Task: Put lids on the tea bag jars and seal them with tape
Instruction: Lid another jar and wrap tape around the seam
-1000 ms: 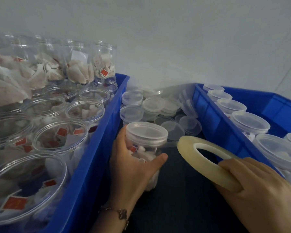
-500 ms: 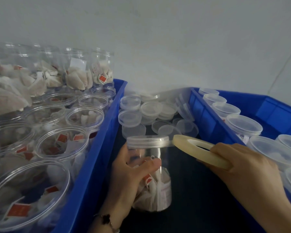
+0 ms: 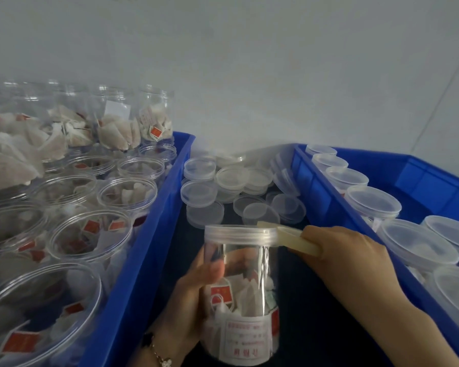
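A clear jar [image 3: 243,298] with tea bags in its lower half stands upright in front of me, raised over the dark surface. My left hand [image 3: 194,295] grips its side. A translucent lid [image 3: 241,235] sits on top. My right hand [image 3: 347,258] holds a pale roll of tape [image 3: 292,238] flat against the lid's right edge. The far side of the jar is hidden.
A blue bin [image 3: 154,234] on the left holds several open jars of tea bags [image 3: 90,234]. Loose lids [image 3: 231,178] lie piled behind the jar. A blue bin [image 3: 329,197] on the right holds several lidded jars [image 3: 372,201]. A white wall rises behind.
My left hand has lifted the jar upward and toward me. My right hand has brought the tape roll in from the right until it touches the lid's edge.
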Available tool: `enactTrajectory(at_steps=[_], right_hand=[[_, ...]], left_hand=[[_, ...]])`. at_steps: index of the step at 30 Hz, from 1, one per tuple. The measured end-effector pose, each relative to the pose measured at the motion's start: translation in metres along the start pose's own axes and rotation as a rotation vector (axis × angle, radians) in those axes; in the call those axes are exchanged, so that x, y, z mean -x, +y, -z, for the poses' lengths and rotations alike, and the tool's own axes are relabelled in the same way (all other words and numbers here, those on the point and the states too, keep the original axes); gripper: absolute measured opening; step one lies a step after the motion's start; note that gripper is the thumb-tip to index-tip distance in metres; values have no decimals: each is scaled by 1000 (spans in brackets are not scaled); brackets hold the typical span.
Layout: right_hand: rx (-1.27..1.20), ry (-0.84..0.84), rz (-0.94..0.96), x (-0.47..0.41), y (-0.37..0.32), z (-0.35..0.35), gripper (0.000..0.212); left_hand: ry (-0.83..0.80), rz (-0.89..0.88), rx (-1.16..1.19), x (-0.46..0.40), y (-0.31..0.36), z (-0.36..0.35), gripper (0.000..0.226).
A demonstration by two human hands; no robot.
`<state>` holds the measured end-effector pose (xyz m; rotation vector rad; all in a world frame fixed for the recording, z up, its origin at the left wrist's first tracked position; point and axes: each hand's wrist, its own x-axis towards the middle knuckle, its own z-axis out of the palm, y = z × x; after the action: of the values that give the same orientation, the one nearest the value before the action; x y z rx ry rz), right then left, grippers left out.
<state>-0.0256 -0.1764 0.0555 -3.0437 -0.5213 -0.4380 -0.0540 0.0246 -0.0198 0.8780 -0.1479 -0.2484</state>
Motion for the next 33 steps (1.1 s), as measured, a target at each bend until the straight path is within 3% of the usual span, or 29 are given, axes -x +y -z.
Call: enactTrajectory(at_steps=[5,9,15,17,19,21,25,28,33], right_hand=[[48,-26,35,-4,-1,-10,4],[-14,-50,-25,-5,-1,-19,15],[-87,-52,-91,-13,-20,-17,29],[-94,-44,-74,-14,-28,-13,27],[-69,6,-39,-13,-35,-10,20],[-113,57,-7,-10,-39,-7,17],[-273,31,61,0,-43,2,32],[-407,-66,109,9,-38,2,42],[-598,-267,-2,20,-30,-7,49]], left_hand=[[64,41,-357,-4,2,5,109],[176,-32,-495,-7,1,4,112],[430,-282,-510,-11,-8,0,37],[511,-316,-533,-12,-8,1,24],[535,-304,-505,-11,-7,3,30],[542,-281,-453,-9,-7,3,49],[564,-299,-500,-9,-10,-5,78],[615,-299,-489,-14,-12,-7,112],[609,-362,-515,-16,-16,-6,91]])
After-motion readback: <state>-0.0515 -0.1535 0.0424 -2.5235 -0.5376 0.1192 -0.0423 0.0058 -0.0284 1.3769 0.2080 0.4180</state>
